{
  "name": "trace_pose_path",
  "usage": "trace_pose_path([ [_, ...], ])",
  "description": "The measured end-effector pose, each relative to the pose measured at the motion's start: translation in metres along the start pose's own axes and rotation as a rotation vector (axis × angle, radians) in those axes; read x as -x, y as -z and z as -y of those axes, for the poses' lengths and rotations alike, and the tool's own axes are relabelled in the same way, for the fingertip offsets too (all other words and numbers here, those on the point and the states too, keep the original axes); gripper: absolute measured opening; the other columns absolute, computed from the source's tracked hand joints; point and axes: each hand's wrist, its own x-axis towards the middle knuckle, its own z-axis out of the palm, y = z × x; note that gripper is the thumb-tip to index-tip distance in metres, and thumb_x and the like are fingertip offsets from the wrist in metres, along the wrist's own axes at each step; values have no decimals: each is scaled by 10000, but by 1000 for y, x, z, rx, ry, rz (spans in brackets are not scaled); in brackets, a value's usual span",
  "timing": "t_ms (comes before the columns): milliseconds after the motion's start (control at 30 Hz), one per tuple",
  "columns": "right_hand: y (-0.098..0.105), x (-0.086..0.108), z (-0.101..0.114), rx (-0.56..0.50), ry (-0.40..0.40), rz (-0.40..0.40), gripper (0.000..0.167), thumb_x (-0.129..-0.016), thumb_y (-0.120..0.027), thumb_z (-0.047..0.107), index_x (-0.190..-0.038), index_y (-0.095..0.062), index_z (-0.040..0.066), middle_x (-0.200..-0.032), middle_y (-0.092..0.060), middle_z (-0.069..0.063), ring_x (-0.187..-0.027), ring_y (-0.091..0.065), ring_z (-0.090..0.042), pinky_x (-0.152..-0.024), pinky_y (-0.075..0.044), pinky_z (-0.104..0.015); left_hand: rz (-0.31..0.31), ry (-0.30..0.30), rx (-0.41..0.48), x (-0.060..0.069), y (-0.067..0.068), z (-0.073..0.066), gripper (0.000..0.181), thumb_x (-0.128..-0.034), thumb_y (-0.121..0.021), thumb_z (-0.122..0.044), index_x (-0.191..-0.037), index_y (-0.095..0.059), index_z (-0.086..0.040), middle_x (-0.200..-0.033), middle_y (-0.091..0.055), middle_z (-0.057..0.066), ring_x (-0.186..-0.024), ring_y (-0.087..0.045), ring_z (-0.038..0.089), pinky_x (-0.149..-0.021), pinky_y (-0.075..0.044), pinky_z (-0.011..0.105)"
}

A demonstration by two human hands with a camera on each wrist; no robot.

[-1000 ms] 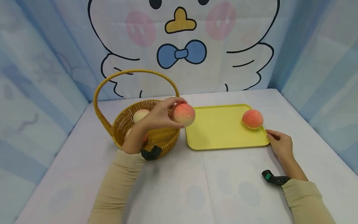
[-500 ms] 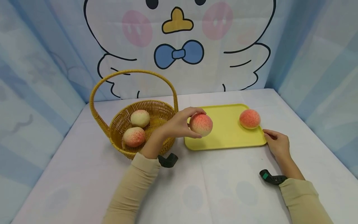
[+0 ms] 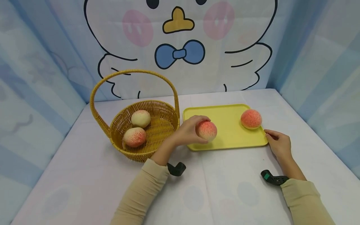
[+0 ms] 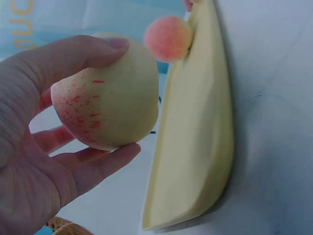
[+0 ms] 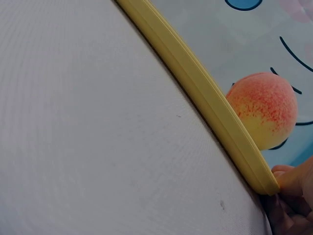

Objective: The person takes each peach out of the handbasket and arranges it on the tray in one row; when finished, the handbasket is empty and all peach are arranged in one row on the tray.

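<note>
My left hand (image 3: 191, 131) grips a pink and cream peach (image 3: 207, 131) over the left part of the yellow tray (image 3: 227, 128). In the left wrist view the thumb and fingers curl round this peach (image 4: 110, 93), and a gap shows between it and the tray (image 4: 195, 127). My right hand (image 3: 279, 145) pinches the tray's near right corner; in the right wrist view its fingertips (image 5: 283, 178) touch the tray's end. Another peach (image 3: 251, 119) rests at the tray's right side, also in the right wrist view (image 5: 266, 110).
Left of the tray stands a wicker basket (image 3: 161, 128) with a tall arched handle (image 3: 135, 71). Two peaches, one farther back (image 3: 141, 119) and one nearer (image 3: 135, 137), lie in its left part. A printed curtain (image 3: 180, 78) hangs behind the white table (image 3: 197, 187).
My left hand has carried its peach rightward from above the basket to over the tray, then slightly lower in the head view. My right hand has stayed at the tray's corner.
</note>
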Motion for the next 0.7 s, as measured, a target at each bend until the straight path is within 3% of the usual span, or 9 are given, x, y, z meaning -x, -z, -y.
trace_pose_path([
  [300, -2, 0, 0, -9, -7, 2, 356, -964, -435, 144, -1243, -535, -55, -1221, -528, -234, -1070, -468, -277, -636, -355, -79, 18, 62, -87, 3, -19, 11, 637, -660, -815, -179, -1220, -524, -89, -1199, -508, 56, -1072, -479, 159, -826, -440, 278],
  [700, -1, -1, -1, -9, -11, 0, 353, -966, -443, 148, -1240, -539, -53, -1224, -530, -228, -1064, -467, -265, -655, -363, -92, 23, 70, -88, 6, -24, 16, 662, -667, -818, -165, -1251, -509, -105, -1238, -473, 73, -1090, -483, 187, -846, -440, 311],
])
